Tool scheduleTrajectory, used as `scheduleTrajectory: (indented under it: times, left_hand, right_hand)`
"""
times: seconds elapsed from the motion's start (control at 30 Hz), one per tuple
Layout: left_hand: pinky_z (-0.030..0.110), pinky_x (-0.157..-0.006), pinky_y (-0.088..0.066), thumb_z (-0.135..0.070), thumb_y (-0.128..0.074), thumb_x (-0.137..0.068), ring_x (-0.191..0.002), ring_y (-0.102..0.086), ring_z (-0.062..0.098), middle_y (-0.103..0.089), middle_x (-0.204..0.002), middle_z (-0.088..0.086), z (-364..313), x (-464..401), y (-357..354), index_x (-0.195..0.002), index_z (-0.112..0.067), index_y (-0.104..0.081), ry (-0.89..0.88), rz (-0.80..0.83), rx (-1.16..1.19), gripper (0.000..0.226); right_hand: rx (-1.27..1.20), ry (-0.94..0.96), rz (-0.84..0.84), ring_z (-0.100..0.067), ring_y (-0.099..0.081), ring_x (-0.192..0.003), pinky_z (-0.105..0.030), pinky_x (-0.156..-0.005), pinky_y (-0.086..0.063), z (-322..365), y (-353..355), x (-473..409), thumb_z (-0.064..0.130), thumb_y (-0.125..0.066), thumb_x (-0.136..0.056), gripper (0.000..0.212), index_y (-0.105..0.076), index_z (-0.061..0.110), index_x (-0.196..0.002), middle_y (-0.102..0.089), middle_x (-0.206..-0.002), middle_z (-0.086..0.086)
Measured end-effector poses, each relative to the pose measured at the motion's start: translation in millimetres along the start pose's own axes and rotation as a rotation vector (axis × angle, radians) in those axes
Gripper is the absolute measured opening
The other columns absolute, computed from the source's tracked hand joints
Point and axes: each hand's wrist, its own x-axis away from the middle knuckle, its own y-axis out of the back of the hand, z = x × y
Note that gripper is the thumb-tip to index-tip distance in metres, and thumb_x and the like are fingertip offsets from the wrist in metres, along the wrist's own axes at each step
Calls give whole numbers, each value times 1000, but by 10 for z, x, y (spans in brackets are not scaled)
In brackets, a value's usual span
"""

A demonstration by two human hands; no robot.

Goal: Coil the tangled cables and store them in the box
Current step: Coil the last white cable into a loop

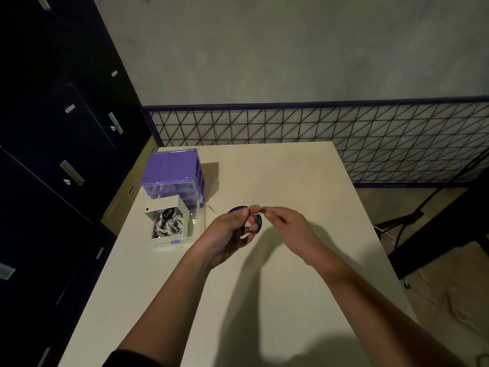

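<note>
White cable [254,213] runs between the two hands above the table's middle, a thin stretch pinched at each end. The left hand [229,229] grasps it with thumb and forefinger, its other fingers curled, and a small metal plug hangs just below that pinch. The right hand [287,221] pinches the cable's other end with its fingertips, close beside the left. Under both hands lies a purple disc [236,210] with a green mark, mostly hidden. To the left sits the open box [182,207], pale with its lid raised, holding a heap of white and dark coiled cables [168,222]. Just beyond it stands a purple drawer unit [172,170]. All rest on a cream table [291,176]. Dark cabinets [58,128] stand at the far left, and a wire-mesh panel [344,128] runs along the wall behind.
</note>
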Motion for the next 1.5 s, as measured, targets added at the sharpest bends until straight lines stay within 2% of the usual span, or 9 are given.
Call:
scheduleTrajectory:
  times: [0.1,0.27,0.37,0.53,0.7,0.9,1.1,1.27,1.5]
  left_hand:
    - [25,-73,-38,-14,-44,-100,-70,-53,9,-57,-74,-5,-38,-13,-25,-110,-14,-66,-92,-56,161,24]
    - [16,-72,-52,-12,-42,-101,-86,-67,3,-72,-105,-8,-61,-22,-36,-122,-15,-61,-277,-169,61,28]
    - [19,-78,-54,-7,-45,-100,-102,-68,12,-70,-113,-1,-40,-26,-56,-121,-10,-60,-373,-231,23,26]
    - [23,-92,-50,-8,-48,-99,-101,-67,12,-73,-104,-8,-14,-59,9,-121,-9,-62,-463,-299,-418,26]
    - [13,-85,-45,-19,-42,-103,-95,-66,4,-73,-99,-6,-3,-10,4,-108,-21,-65,-423,-262,-762,24]
    - [8,-63,-43,-3,-36,-101,-65,-63,-2,-67,-71,-4,-122,72,-230,-95,-1,-60,-276,-111,-528,25]
    - [35,-80,-41,-9,-31,-99,-55,-49,16,-37,-56,1,-127,32,-274,-84,-7,-62,-197,-110,-303,34]
    - [37,-81,-30,-24,-40,-102,-54,-37,13,-32,-55,-3,-154,107,-310,-92,-9,-65,-128,-72,-94,31]
    - [31,-77,-38,-21,-45,-100,-58,-47,11,-34,-58,-4,-273,134,-261,-101,-11,-63,-96,-106,264,20]
  right_hand:
    - [-119,-27,-18,-7,-59,-94,-8,-77,-40,45,-51,134,23,-44,-101,27,-68,18,-114,-68,-105,6]
    - [48,13,-153,-6,-49,-57,-27,-57,-37,18,-96,257,39,-57,-93,21,-74,27,-93,-59,-60,17]
    - [236,81,-156,-6,-46,-56,-29,-56,-36,137,-112,291,49,-58,-89,29,-72,25,-81,-55,-60,10]
    - [465,176,-100,-14,-50,-66,-34,-62,-40,359,-40,321,46,-49,-94,38,-60,18,-71,-54,-67,5]
    - [172,142,-79,-10,-47,-63,-31,-60,-37,505,97,275,34,-41,-82,24,-59,21,-72,-58,-69,10]
    - [33,130,-157,-7,-57,-71,-35,-70,-46,544,182,119,21,-48,-91,21,-63,24,-76,-66,-81,12]
    - [-35,120,-285,-9,-63,-89,-30,-79,-50,466,211,28,32,-60,-88,12,-70,32,-81,-69,-91,16]
    - [-35,34,-331,-5,-62,-90,-26,-79,-48,480,233,65,47,-67,-83,19,-75,32,-90,-71,-95,18]
    - [-59,22,-139,6,-55,-62,-12,-58,-37,464,106,161,35,-54,-96,22,-75,31,-96,-66,-70,23]
